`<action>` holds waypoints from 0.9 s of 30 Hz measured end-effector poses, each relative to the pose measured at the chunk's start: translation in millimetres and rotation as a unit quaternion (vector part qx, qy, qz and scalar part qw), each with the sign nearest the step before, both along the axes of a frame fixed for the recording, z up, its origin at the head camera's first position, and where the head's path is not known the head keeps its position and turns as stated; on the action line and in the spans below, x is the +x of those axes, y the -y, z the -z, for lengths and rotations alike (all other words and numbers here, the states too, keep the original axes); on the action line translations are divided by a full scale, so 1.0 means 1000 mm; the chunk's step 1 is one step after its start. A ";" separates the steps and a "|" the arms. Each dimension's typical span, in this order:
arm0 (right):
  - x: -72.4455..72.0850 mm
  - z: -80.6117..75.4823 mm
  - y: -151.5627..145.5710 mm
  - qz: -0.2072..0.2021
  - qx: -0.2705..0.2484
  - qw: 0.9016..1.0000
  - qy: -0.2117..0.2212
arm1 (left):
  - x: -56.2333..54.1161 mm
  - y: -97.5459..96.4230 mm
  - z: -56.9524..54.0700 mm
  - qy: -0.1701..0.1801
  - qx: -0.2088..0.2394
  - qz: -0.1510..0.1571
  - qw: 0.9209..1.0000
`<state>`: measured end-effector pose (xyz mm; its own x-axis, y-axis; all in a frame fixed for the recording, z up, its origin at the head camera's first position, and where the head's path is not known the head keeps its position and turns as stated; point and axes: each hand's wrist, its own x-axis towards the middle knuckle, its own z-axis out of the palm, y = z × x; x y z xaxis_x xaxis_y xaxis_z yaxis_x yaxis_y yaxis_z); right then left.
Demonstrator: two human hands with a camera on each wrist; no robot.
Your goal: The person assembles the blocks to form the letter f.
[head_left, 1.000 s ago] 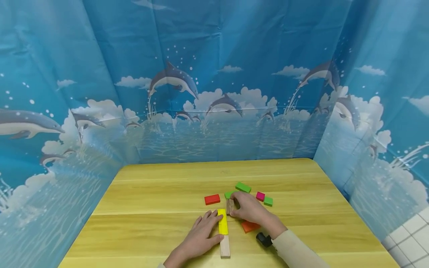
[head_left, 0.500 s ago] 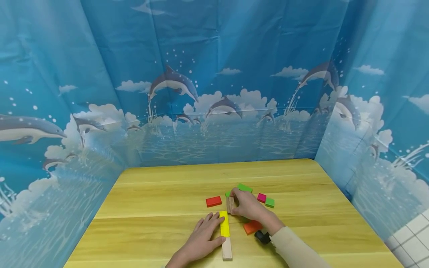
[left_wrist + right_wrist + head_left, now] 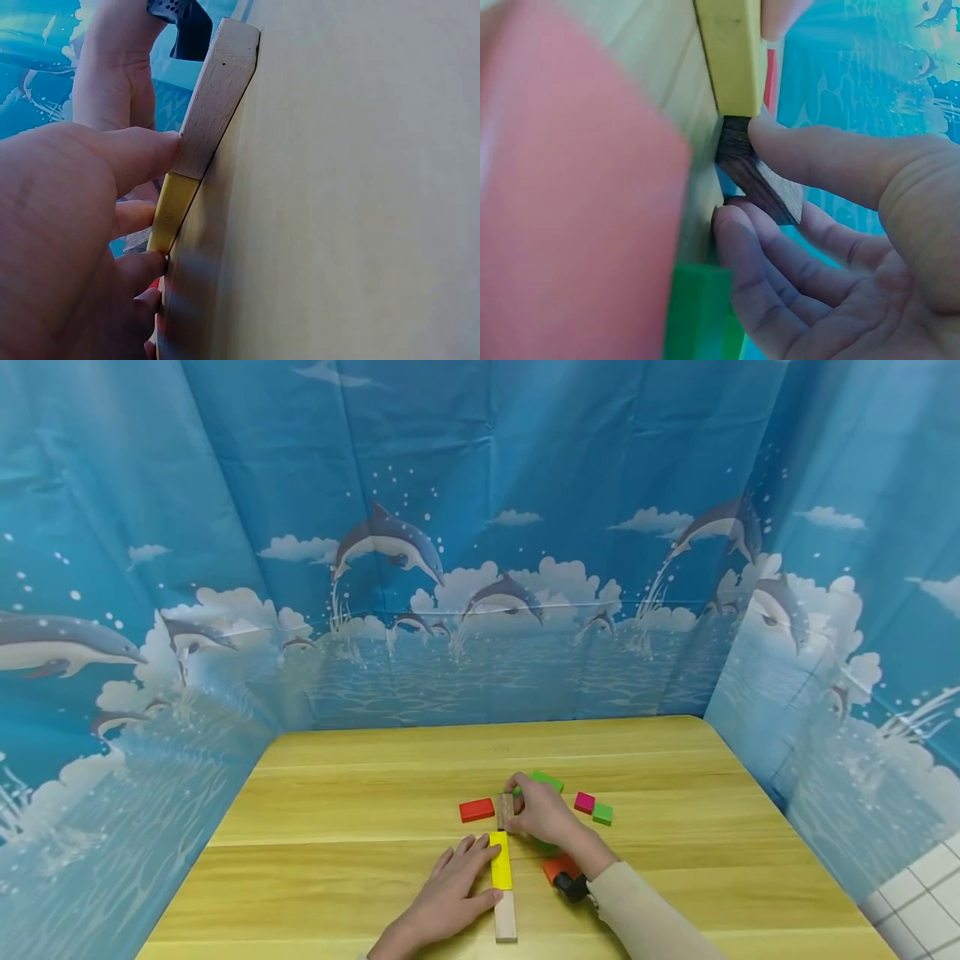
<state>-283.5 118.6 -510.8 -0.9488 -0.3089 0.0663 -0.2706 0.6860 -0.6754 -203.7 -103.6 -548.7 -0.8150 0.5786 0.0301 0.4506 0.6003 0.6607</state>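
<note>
In the head view my left hand (image 3: 450,893) rests beside a yellow block (image 3: 500,864) and a plain wooden block (image 3: 506,922), which lie end to end on the table. Its thumb touches the side of the plain wooden block (image 3: 217,97) in the left wrist view; other fingers lie along the yellow block. Just past the yellow block's far end, my right hand (image 3: 546,814) pinches a dark brown wooden block (image 3: 504,811) between thumb and fingers. The right wrist view has the dark block (image 3: 761,184) tilted, its end close against the yellow block (image 3: 733,56).
Left of the dark block lies a red block (image 3: 477,810). Beyond and right of my right hand are a green block (image 3: 548,779), a magenta block (image 3: 584,802) and a smaller green block (image 3: 603,813). An orange block (image 3: 557,865) lies under the right wrist, partly behind a black wrist camera (image 3: 572,887).
My right hand has moved left with the dark block, bringing it from beside the yellow block's far end into line with it. The left hand stays in place.
</note>
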 end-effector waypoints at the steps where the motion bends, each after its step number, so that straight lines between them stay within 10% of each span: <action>1: 0.000 -0.001 0.001 -0.002 0.001 1.000 0.000 | 0.000 0.000 -0.001 -0.002 0.001 0.000 1.000; 27: -0.001 -0.003 0.018 0.008 0.011 1.000 0.016 | -0.003 0.003 0.001 -0.007 -0.007 0.000 1.000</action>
